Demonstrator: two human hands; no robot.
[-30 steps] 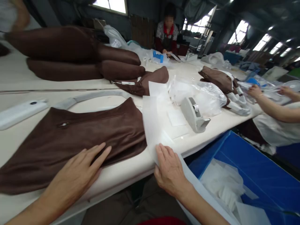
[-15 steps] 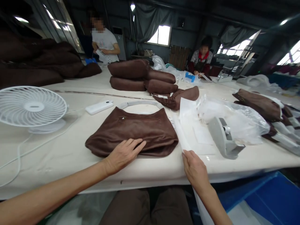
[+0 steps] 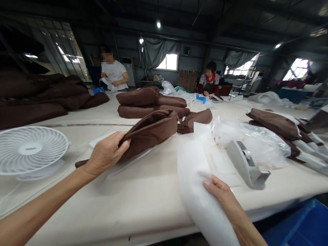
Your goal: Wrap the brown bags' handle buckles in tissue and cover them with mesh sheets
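My left hand [image 3: 109,150] is closed on the edge of a brown leather handbag [image 3: 153,131], thumb on the near side and fingers behind. The bag is tilted, its near edge raised off the table. In my right hand [image 3: 221,191] is a long sheet of white foam wrap [image 3: 194,177], pinched under the thumb. This sheet curves over the table's front edge and down out of view. Just right of my right hand stands a grey tape dispenser [image 3: 247,167].
A white fan [image 3: 30,150] stands at the left. Several brown bags [image 3: 138,97] lie behind, more at far left [image 3: 43,92] and right [image 3: 276,119]. Clear plastic bags [image 3: 256,136] lie behind the dispenser. Two people [image 3: 116,73] [image 3: 208,82] work across the table [image 3: 143,201].
My left hand has gone from resting flat on the bag to gripping its edge and lifting it. My right hand has drawn the foam sheet up and left. The view has tilted up.
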